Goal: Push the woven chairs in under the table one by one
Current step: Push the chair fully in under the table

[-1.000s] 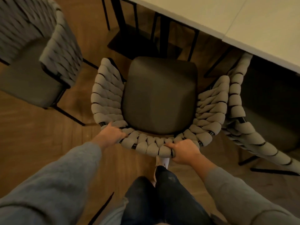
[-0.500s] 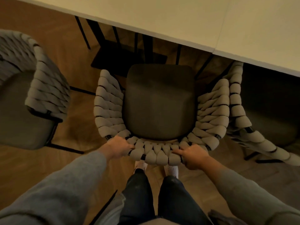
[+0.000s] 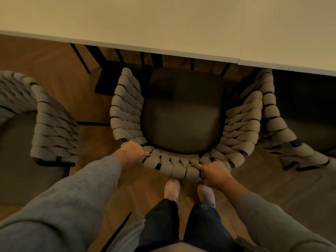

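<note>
Fingers, head view: we see the fingers [image 3: 144, 153] of the left hand [image 3: 133, 150] curled over the woven back rim of the chair [image 3: 181, 120], gripping it near the left corner.
Right hand: the right hand [image 3: 213, 171] holds the same rim nearer the right corner, with the forefinger laid along the top of the weave. The other fingers go behind the rim, where we cannot follow them.
Chair: it stands straight ahead of us with its back toward us. The front edge of its dark seat is close up to the table edge, while most of the seat and both woven sides lie in the open.
Table: the pale table [image 3: 163, 24] fills the top of the view, and dark legs show beneath its edge.
Left chair: the left chair [image 3: 52, 128] stands well out from the table on the wood floor [image 3: 60, 70], apart from ours.
Right chair: the right chair [image 3: 269, 113] sits just beside ours. We cannot tell whether the woven sides touch. Its seat runs under the table.
Body: grey sleeves [image 3: 81, 188] reach to both hands. Dark trousers [image 3: 161, 224] and two pale shoes [image 3: 171, 190] stand just behind the chair back.
</note>
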A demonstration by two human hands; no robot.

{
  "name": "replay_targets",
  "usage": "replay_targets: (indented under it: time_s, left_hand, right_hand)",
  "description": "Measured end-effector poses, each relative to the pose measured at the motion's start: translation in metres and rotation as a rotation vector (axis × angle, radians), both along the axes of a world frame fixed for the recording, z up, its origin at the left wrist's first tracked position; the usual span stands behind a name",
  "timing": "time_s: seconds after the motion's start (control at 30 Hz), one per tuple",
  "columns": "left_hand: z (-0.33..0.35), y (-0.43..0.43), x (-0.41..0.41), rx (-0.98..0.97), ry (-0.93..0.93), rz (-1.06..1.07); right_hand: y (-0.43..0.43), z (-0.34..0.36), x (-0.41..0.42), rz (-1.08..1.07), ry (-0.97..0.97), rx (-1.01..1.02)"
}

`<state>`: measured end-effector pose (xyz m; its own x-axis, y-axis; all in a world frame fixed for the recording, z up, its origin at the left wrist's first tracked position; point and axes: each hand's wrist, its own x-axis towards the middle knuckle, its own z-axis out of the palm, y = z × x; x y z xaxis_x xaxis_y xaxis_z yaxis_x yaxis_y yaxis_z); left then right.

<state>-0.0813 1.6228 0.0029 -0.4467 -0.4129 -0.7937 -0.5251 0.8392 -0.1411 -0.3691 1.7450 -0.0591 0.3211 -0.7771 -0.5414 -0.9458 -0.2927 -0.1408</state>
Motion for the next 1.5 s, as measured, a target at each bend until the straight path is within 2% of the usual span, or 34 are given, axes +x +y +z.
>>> replay_targets:
  time_s: [0.43,0.8,1.5]
  left_hand:
    - [-0.011,-0.062,0.009,-0.049,-0.001,-0.007]
    - [-0.012,-0.095,-0.019,-0.118,0.006,0.041]
    - [-0.033,-0.091,-0.04,-0.126,0.109,0.177]
  right_hand:
    - [-0.044,-0.003,0.014,-0.05,-0.015,-0.026]
    - [-0.098,0.002,-0.019,-0.057,0.0,-0.025]
    - [-0.123,0.005,-0.059,0.138,0.075,-0.013]
